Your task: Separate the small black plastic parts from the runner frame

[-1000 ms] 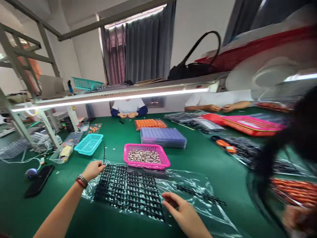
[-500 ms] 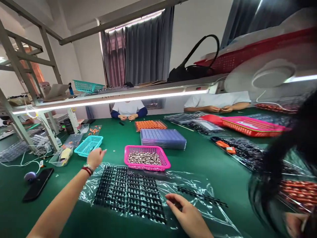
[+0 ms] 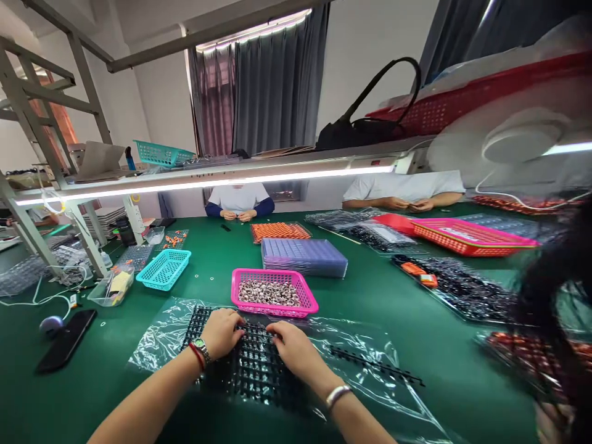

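Rows of black plastic strips (image 3: 259, 364) lie side by side in a grid on a clear plastic sheet (image 3: 160, 333). My left hand (image 3: 222, 333) is over the upper part of the grid, fingers curled and thumb pointing right. Opposite it, my right hand (image 3: 296, 349) reaches to the grid's far edge with bent fingers. Whatever either hand pinches is too small or hidden to name. Just beyond the fingers stands a pink basket (image 3: 275, 310) holding many small silvery ring-like pieces (image 3: 268, 293). One loose black strip (image 3: 377, 364) rests on the sheet at right.
A turquoise basket (image 3: 164, 270), a clear tub (image 3: 111, 290) and a phone (image 3: 67, 342) are at left. Stacked clear trays (image 3: 304, 257) stand behind the pink basket. Black parts (image 3: 456, 287) fill a tray at right. Two people sit across the table; dark hair blocks the right edge.
My left hand has come back from beside the turquoise basket to the black strips. My right hand has moved left and forward, so both are now close together at the grid's far edge.
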The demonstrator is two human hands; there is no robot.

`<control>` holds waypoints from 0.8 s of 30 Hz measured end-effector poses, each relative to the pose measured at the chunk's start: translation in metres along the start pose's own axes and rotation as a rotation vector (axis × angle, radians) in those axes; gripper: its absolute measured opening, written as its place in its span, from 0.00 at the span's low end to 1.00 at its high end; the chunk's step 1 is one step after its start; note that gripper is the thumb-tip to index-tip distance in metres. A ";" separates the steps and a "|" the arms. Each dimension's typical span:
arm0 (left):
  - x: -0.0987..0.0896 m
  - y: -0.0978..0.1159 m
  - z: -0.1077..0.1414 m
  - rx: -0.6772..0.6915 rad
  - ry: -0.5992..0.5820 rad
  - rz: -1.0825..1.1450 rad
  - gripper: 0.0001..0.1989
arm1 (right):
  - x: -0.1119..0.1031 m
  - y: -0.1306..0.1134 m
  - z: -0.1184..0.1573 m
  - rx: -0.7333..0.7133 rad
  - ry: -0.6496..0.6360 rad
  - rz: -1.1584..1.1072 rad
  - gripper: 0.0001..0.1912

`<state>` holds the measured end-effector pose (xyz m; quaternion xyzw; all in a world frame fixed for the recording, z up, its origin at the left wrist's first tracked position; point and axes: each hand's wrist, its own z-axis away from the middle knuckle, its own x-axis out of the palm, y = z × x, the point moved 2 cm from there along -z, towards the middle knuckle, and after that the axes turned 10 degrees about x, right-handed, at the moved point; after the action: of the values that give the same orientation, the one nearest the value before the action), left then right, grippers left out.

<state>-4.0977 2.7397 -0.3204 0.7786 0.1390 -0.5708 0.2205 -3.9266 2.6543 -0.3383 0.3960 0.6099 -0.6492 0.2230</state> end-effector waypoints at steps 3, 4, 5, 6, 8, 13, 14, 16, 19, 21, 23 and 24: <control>-0.006 -0.019 0.013 -0.053 0.033 0.005 0.10 | 0.013 -0.010 -0.014 -0.031 -0.013 0.055 0.17; -0.007 -0.023 0.017 -0.061 0.038 0.009 0.12 | 0.018 -0.013 -0.018 -0.036 -0.011 0.076 0.17; -0.008 -0.027 0.021 -0.064 0.038 0.014 0.13 | 0.022 -0.016 -0.021 -0.041 -0.010 0.098 0.17; -0.007 -0.029 0.023 -0.062 0.032 0.019 0.15 | 0.026 -0.020 -0.024 -0.048 -0.009 0.120 0.17; -0.004 -0.032 0.027 -0.047 0.008 0.029 0.19 | 0.034 -0.028 -0.031 -0.080 -0.014 0.158 0.17; 0.011 -0.030 0.027 -0.013 -0.100 0.046 0.33 | 0.049 -0.048 -0.041 -0.203 -0.076 0.243 0.17; 0.014 -0.030 0.028 -0.015 -0.121 0.050 0.35 | 0.050 -0.049 -0.042 -0.206 -0.083 0.262 0.16; 0.017 -0.031 0.028 -0.025 -0.155 0.055 0.38 | 0.052 -0.050 -0.043 -0.191 -0.092 0.299 0.14; 0.019 -0.032 0.029 -0.040 -0.186 0.057 0.40 | 0.053 -0.049 -0.047 -0.175 -0.119 0.335 0.11; 0.018 -0.031 0.029 -0.046 -0.198 0.056 0.40 | 0.053 -0.049 -0.050 -0.174 -0.139 0.343 0.10; 0.018 -0.030 0.029 -0.048 -0.207 0.054 0.41 | 0.052 -0.048 -0.054 -0.176 -0.150 0.338 0.09; 0.018 -0.030 0.029 -0.049 -0.210 0.053 0.41 | 0.052 -0.047 -0.055 -0.179 -0.155 0.330 0.09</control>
<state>-4.1301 2.7501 -0.3504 0.7124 0.1083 -0.6395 0.2679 -3.9804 2.7251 -0.3468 0.4182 0.5730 -0.5755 0.4069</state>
